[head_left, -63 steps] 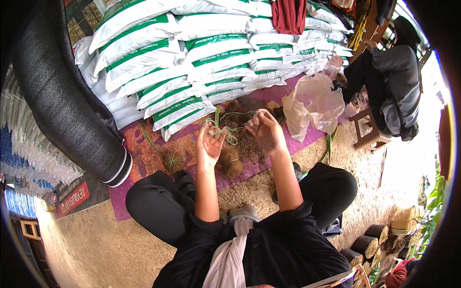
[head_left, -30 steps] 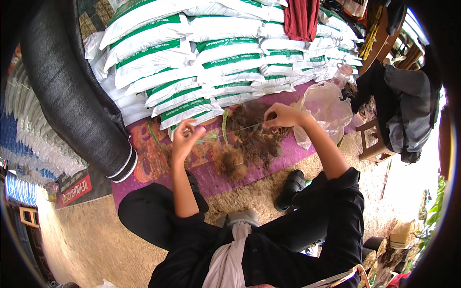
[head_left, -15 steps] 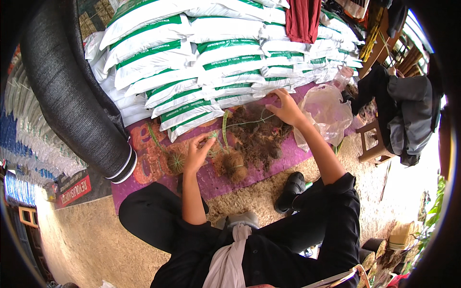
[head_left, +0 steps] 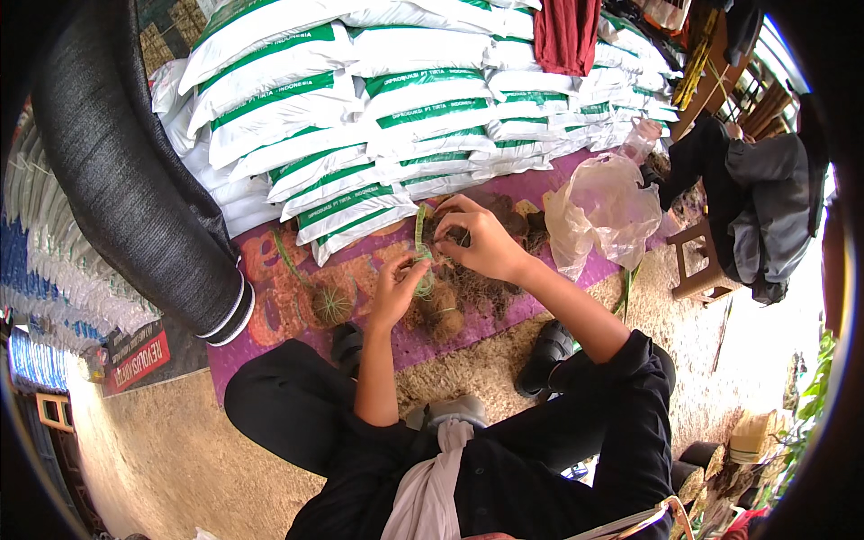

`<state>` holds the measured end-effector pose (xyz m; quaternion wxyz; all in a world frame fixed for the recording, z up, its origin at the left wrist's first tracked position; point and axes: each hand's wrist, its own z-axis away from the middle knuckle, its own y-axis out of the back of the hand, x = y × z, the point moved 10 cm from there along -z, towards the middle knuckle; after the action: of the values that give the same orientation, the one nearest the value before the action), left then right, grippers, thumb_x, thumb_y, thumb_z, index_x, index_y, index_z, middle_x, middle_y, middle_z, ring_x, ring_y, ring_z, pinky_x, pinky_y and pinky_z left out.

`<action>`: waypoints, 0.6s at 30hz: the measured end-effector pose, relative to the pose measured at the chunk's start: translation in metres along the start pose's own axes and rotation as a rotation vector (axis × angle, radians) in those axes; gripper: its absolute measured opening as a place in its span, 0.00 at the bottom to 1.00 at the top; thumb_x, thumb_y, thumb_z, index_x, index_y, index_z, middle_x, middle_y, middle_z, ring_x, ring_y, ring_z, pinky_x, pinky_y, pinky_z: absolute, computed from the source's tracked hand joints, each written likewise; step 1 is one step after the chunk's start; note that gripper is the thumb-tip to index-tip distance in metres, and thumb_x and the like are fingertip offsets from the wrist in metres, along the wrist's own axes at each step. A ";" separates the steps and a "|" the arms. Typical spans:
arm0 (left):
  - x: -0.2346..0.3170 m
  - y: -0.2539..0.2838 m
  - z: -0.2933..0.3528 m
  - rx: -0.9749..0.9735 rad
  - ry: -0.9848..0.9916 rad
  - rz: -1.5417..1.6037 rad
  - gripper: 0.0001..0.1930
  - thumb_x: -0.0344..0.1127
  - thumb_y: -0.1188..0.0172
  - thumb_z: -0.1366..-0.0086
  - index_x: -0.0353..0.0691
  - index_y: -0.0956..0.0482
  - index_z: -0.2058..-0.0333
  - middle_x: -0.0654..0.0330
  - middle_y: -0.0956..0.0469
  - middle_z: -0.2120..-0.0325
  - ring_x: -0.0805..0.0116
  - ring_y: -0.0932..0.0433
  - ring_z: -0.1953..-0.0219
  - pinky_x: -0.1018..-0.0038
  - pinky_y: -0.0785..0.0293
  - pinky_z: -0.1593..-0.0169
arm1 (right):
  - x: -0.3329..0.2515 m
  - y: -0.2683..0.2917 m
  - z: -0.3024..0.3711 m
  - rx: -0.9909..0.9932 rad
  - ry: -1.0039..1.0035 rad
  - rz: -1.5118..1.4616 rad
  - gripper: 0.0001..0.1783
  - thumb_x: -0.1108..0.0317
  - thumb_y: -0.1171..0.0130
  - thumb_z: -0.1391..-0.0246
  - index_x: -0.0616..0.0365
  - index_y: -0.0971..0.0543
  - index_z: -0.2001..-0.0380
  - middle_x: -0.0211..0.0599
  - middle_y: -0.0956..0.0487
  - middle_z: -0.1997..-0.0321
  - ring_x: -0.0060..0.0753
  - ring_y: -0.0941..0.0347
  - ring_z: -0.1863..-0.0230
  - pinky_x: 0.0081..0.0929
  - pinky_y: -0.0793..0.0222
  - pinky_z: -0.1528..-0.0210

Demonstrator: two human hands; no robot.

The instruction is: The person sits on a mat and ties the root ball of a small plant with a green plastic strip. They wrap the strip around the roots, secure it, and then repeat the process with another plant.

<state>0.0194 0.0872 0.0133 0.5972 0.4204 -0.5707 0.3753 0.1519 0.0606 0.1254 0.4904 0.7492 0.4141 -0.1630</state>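
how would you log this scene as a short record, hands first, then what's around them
left hand: pinching green string
right hand: fingers curled, close to the left; grip on string unclear
mat: purple and orange, under the work
balls: one wound with string, left of the hands; one brown, just below them
sacks: white and green, stacked beyond the mat
roll: black, far left
bag: clear plastic, right
stool: brown, right, beside a person in grey
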 end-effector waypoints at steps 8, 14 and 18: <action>-0.001 -0.013 0.000 -0.041 -0.027 0.072 0.13 0.40 0.43 0.41 0.36 0.24 0.65 0.68 0.31 0.83 0.82 0.40 0.82 0.79 0.45 0.78 | -0.012 -0.005 -0.001 0.004 -0.046 -0.095 0.08 0.73 0.38 0.60 0.62 0.23 0.73 0.47 0.31 0.54 0.46 0.32 0.52 0.35 0.35 0.52; -0.007 -0.025 0.000 -0.122 -0.055 0.059 0.11 0.40 0.44 0.41 0.38 0.23 0.67 0.68 0.34 0.85 0.83 0.43 0.84 0.78 0.48 0.79 | 0.002 0.002 -0.002 0.050 -0.040 -0.159 0.06 0.75 0.39 0.57 0.63 0.24 0.73 0.44 0.28 0.59 0.40 0.29 0.56 0.30 0.34 0.55; -0.015 -0.019 -0.003 -0.114 -0.048 0.044 0.12 0.42 0.44 0.41 0.39 0.23 0.68 0.69 0.34 0.84 0.82 0.43 0.84 0.78 0.48 0.79 | 0.028 0.033 -0.005 0.275 -0.131 -0.299 0.05 0.74 0.39 0.58 0.65 0.24 0.76 0.44 0.26 0.67 0.40 0.28 0.62 0.29 0.35 0.58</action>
<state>0.0373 0.0833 -0.0032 0.5978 0.3821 -0.6144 0.3450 0.1943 0.0724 0.1293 0.3796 0.7271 0.4619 -0.3374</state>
